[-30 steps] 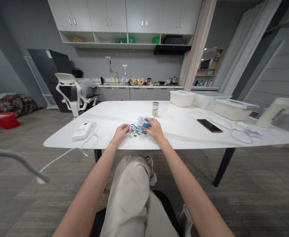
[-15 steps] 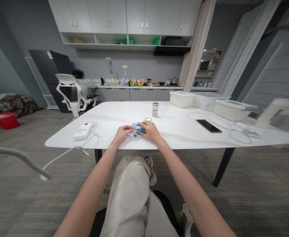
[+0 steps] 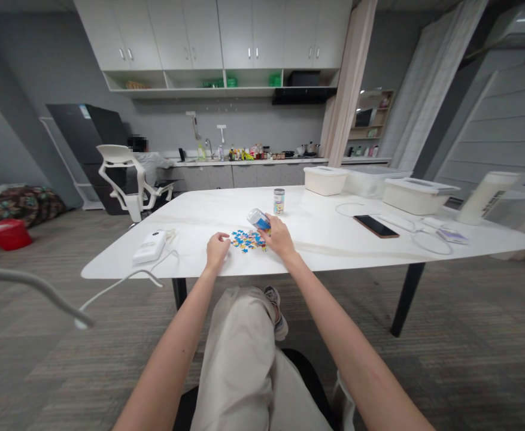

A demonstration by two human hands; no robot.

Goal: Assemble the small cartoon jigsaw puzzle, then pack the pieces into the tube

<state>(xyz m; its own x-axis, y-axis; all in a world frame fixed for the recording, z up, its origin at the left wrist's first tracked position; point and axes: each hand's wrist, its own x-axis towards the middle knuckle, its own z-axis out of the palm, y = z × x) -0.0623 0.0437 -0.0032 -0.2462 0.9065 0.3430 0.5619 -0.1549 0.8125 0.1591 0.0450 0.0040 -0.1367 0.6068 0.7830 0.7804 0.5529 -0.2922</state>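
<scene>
My right hand [image 3: 280,234] is wrapped round a clear jar [image 3: 258,219] with a blue label, tilted above the table. Beneath it a pile of jigsaw puzzle pieces [image 3: 244,240], mostly blue with some yellow and red, is spread on the white tabletop [image 3: 190,215]. At the pile's left edge rests my left hand [image 3: 217,250], its fingers curled in; whether anything small is between them is hidden. A second jar [image 3: 279,202], with a printed label and grey lid, stands upright just behind my right hand.
On the left lies a white power strip [image 3: 151,246] with a cable. A phone [image 3: 376,226], charging cables, lidded bins [image 3: 327,179] and a tall white bottle [image 3: 486,197] are on the right. Across the room, a person [image 3: 143,161] sits by a white chair [image 3: 125,179].
The jar has been raised and tilted in my right hand, and the puzzle pieces now form a larger pile. My left hand has come off the jar and moved left.
</scene>
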